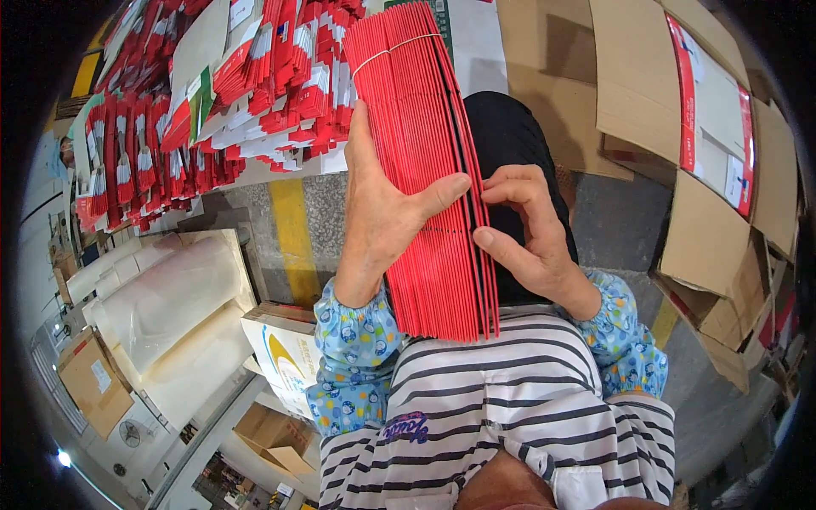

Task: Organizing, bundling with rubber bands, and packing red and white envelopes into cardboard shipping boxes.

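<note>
A thick bundle of flat red folded cartons stands edge-up in front of my chest, its long side running away from me. A pale rubber band goes round its far end. My left hand is closed round the bundle's left side, thumb laid across the top edges to the right side. At the right side my right hand has curled fingers, with the index fingertip and thumb at the outermost cartons. A dark narrow gap parts these last few from the rest. The right hand's other fingers are partly hidden.
Heaps of red and white flat cartons cover the surface at the far left. Open brown cardboard boxes stand on the right, one holding a red-and-white pack. A yellow floor stripe and cream sheeting lie to the left.
</note>
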{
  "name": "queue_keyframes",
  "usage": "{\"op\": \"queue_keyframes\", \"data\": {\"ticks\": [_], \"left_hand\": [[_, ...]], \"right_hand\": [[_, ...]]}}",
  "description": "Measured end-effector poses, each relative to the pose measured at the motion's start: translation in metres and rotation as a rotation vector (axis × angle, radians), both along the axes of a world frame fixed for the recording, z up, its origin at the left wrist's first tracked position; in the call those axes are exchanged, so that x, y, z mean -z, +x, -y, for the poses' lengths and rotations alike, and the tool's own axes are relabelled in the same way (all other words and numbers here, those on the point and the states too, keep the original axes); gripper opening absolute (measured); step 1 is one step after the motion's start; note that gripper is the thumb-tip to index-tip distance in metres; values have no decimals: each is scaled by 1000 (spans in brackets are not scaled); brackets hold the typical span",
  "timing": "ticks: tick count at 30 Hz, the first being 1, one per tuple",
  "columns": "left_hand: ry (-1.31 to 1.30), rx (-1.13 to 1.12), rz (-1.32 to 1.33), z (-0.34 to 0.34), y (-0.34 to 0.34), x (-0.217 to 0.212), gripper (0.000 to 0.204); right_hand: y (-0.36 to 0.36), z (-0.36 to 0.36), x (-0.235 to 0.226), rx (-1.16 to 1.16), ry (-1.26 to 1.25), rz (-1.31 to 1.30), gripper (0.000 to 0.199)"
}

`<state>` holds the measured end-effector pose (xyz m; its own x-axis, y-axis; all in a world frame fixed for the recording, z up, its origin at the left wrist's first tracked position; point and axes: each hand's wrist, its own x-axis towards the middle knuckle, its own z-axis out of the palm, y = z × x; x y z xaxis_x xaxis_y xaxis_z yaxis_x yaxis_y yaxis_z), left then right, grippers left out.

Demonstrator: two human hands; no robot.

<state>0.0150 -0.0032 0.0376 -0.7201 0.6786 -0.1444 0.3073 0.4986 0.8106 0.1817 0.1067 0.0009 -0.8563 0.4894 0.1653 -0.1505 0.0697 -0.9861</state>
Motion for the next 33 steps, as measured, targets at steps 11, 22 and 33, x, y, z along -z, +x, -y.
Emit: {"op": "queue_keyframes", "data": {"ticks": [11, 22, 33], "left_hand": [[33, 3, 13, 1, -2, 4, 125], [61, -12, 52, 3, -5, 7, 125], [75, 16, 16, 1, -3, 9, 127]], "right_hand": [[-5, -16, -21, 3, 502, -33, 30], [-4, -12, -19, 58, 415, -11, 32], [-6, -13, -22, 28, 559, 51, 29]]}}
